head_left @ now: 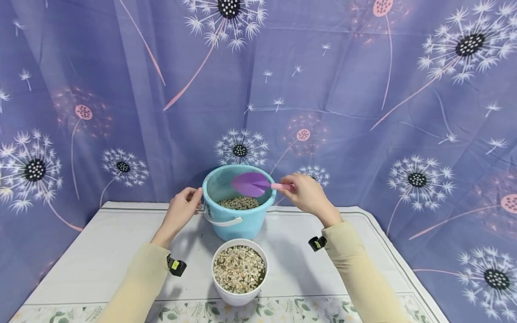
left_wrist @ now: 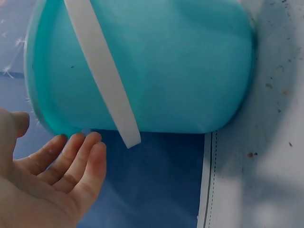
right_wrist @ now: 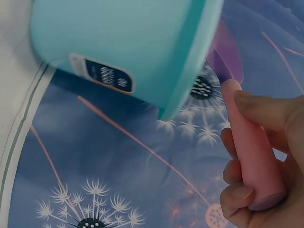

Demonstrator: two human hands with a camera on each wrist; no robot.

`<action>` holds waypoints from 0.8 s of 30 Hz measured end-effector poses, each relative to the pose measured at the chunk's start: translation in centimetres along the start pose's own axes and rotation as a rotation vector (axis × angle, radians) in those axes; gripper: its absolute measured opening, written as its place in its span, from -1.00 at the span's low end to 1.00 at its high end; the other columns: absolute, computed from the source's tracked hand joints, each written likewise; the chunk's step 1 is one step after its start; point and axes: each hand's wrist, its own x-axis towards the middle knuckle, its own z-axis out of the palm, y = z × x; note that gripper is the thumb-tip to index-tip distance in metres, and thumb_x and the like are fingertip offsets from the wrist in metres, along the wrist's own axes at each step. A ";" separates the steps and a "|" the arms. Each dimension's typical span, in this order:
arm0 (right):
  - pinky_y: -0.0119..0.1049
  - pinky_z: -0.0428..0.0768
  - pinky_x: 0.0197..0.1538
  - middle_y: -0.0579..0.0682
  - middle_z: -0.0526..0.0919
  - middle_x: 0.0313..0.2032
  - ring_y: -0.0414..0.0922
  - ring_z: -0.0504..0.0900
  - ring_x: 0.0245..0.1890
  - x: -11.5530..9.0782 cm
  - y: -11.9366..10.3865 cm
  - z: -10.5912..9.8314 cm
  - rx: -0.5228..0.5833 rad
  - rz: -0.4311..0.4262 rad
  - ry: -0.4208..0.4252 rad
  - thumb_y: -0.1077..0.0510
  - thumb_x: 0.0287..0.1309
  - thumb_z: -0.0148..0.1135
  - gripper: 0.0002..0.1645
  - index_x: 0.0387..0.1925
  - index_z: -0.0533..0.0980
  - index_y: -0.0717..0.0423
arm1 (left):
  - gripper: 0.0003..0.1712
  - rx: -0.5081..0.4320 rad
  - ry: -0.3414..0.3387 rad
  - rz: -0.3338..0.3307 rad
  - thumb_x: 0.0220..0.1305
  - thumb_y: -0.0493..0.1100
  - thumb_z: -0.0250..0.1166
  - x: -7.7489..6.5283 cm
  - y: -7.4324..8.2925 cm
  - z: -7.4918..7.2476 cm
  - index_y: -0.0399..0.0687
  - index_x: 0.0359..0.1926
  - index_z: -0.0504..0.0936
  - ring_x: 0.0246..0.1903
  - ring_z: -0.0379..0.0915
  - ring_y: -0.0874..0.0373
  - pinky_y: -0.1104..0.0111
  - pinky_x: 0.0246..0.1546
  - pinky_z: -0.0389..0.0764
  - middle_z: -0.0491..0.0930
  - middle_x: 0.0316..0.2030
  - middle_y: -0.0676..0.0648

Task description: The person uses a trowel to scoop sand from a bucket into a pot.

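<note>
A light blue bucket (head_left: 238, 226) with a white handle (head_left: 222, 221) stands on the table, holding a layer of fine grey-brown gravel (head_left: 239, 203). My right hand (head_left: 308, 195) grips the pink handle (right_wrist: 254, 147) of a small trowel. Its purple blade (head_left: 251, 184) is over the bucket's mouth, above the gravel. At the bucket's left side, my left hand (head_left: 182, 210) has its fingertips at the rim, fingers loosely bent and thumb apart in the left wrist view. In front of the bucket stands a white pot (head_left: 238, 299) filled nearly to its rim with pale pebbles (head_left: 239, 269).
A white tablecloth (head_left: 109, 251) with a leafy printed front border covers the table. Small dark crumbs (left_wrist: 251, 155) lie near the bucket. Behind the table hangs a blue-purple curtain (head_left: 194, 134) with dandelion prints. The bucket bears a dark label (right_wrist: 109, 76).
</note>
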 end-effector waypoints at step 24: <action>-0.01 0.61 -0.35 0.00 0.64 -0.35 0.02 0.59 -0.29 7.1 -1.8 4.6 -0.401 0.072 -0.261 -0.14 0.29 0.23 -0.69 -0.33 0.67 -0.02 | -0.38 -0.128 0.014 -0.081 0.37 0.28 0.12 1.9 -0.2 1.9 -0.22 -0.04 0.54 -0.34 0.58 -0.04 0.15 -0.30 0.67 0.55 -0.32 -0.15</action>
